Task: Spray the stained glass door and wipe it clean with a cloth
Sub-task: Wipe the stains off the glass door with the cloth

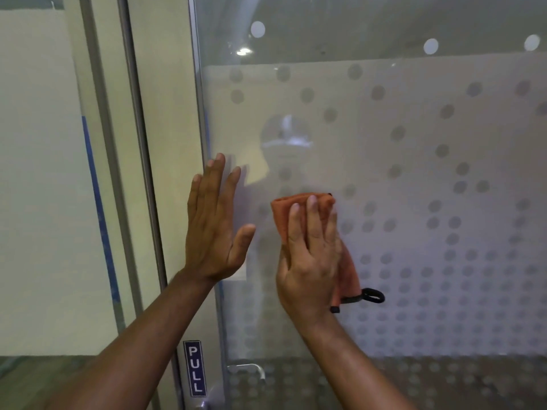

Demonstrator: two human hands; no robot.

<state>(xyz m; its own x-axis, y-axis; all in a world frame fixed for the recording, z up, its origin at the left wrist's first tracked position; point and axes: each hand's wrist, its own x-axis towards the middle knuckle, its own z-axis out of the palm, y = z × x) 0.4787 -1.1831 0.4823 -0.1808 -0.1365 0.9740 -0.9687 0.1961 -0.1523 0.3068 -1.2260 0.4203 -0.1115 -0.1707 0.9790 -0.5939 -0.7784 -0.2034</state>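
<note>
Our right hand (310, 255) presses the orange cloth (299, 208) flat on the glass door (414, 173) near its left edge; our left hand (213, 226), spread wide and empty, could smudge the glass.

The right hand (310, 255) covers most of the cloth (284, 214), so its full shape cannot be told. Both forearms run off the frame toward 6 o'clock. The door (414, 173) is cut off at 12, 3 and 6 o'clock. The handle (204, 405) at 6 o'clock is mostly out of frame. A blurred reflection (285, 137) shows no detail.
</note>
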